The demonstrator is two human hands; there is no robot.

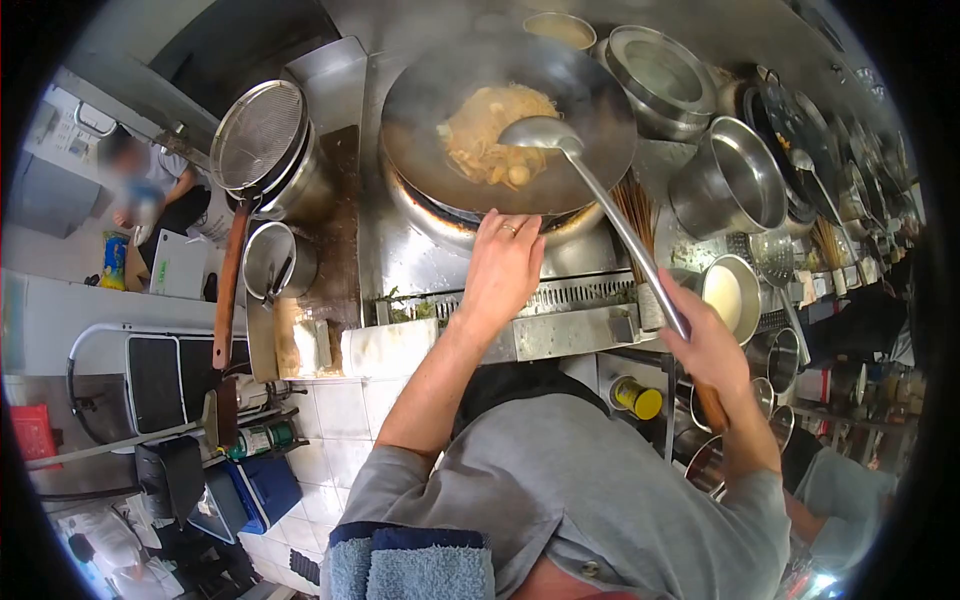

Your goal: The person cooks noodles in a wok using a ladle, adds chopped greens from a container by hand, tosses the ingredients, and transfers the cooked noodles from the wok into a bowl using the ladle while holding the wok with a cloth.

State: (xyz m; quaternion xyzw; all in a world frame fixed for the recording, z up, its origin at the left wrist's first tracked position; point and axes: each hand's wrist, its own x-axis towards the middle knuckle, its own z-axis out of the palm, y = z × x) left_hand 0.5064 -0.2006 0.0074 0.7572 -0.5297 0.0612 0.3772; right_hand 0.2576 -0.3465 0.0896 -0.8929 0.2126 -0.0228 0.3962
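A large dark wok (410, 140) sits on the round burner (580, 222), with noodle-like food and pale chunks (500, 165) inside and steam above. My left hand (503, 265) is at the wok's near rim, fingers bent over its edge; the fingertips are partly hidden. A long-handled metal ladle (625, 225) reaches from my right hand (707, 345) into the wok, its bowl over the food. My right fingers are wrapped round the handle, whose wooden end shows below the hand. Beside the ladle stands a bamboo wok brush (637, 225).
To the left are a mesh strainer (258, 135) on a pot, a small metal pot (278, 262) and a folded white cloth (388, 347). Steel pots (728, 180) and a container of pale liquid (745, 300) crowd the right. A person (165, 190) is at the far left.
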